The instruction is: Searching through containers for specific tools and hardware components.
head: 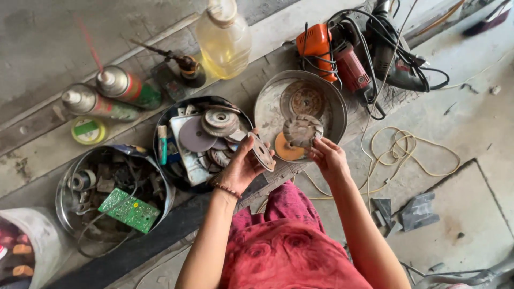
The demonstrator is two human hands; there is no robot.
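Note:
My left hand [239,167] holds a worn round grinding disc [263,152] by its edge, just over the rim of a dark round tin [166,120] filled with several discs and wheels. My right hand [327,158] grips a thick grey flap wheel [302,130] over a shallow metal bowl [267,107]. That bowl also has an orange disc [286,150] and a rusty flat disc [306,99] in it. A beaded bracelet sits on my left wrist.
A metal bowl [64,187] at the left holds scrap parts and a green circuit board [129,210]. Two spray cans [107,93], a small yellow-green tin, a bottle of yellowish liquid [225,37], power tools [353,59] with tangled cords and a loose pale cord [407,150] lie around.

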